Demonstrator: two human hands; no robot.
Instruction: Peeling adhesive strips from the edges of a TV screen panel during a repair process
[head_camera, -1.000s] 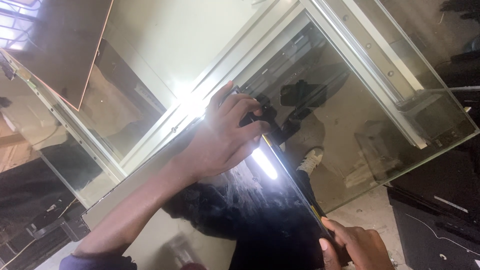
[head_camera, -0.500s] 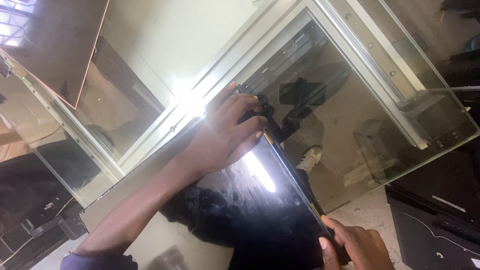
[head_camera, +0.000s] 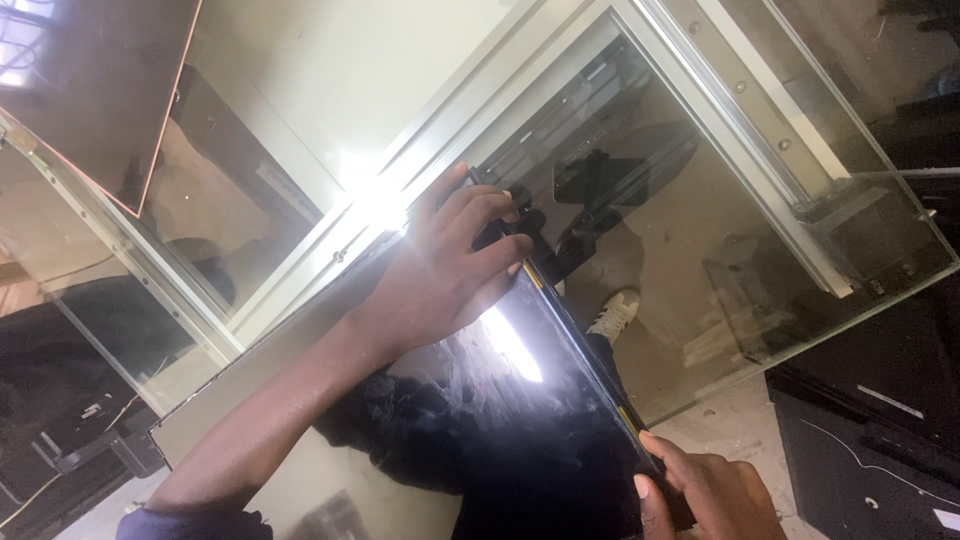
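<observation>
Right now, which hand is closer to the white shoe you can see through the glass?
Left. The left hand presses flat on the dark shiny panel, just up-left of the white shoe seen through the glass. The right hand grips the panel's lower edge, farther below it.

1. I see the flat panel (head_camera: 470, 440) lying on the glass desk (head_camera: 760, 200), filling the view from the centre toward 6 o'clock.
2. My left hand (head_camera: 440, 270) rests on the panel's upper corner, near the centre.
3. My right hand (head_camera: 705, 495) sits at 5 o'clock, touching the panel's edge.
4. Through the glass, a shoe (head_camera: 612, 315) stands on the floor (head_camera: 735, 420), just right of the panel's edge.
5. At 10 o'clock, a board (head_camera: 90, 90) lies well apart from both hands.
</observation>
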